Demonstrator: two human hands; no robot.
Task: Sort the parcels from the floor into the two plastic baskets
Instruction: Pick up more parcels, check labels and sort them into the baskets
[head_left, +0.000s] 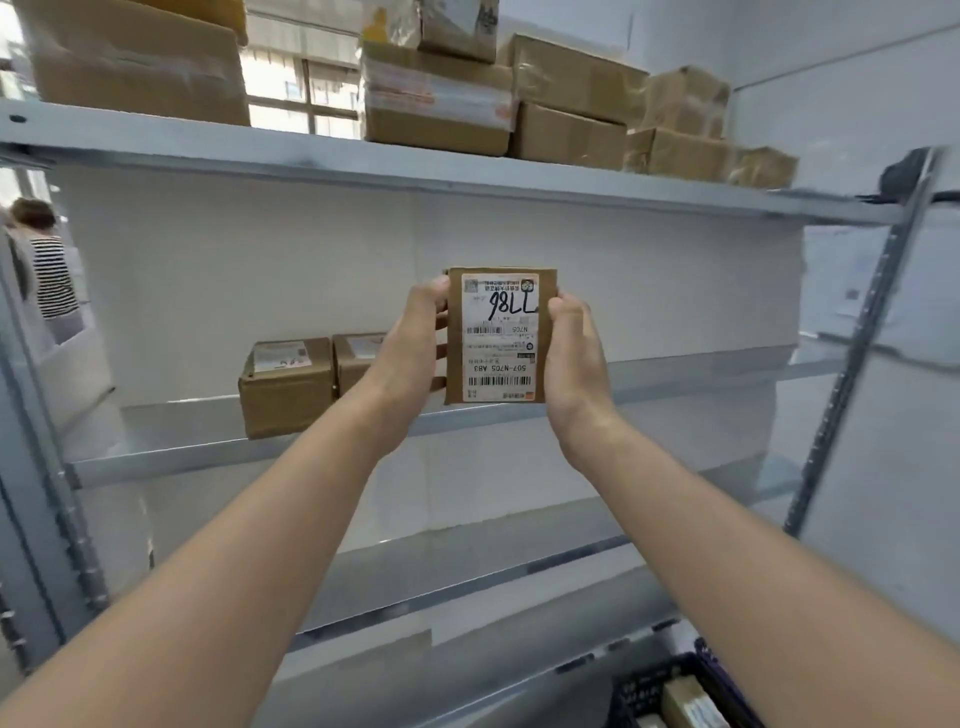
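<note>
A small brown cardboard parcel (500, 335) with a white shipping label and handwritten digits is held up in front of the middle shelf, label toward me. My left hand (410, 353) grips its left edge, fingers curled round the side. My right hand (574, 353) grips its right edge, thumb on the front. At the bottom right, the corner of a dark plastic basket (639, 686) shows, with a parcel (691, 701) inside it.
A grey metal shelf rack (363, 161) fills the view. Two small cardboard boxes (288, 384) sit on the middle shelf to the left. Several larger boxes (566, 98) crowd the top shelf. A person in a striped top (49, 270) stands at far left.
</note>
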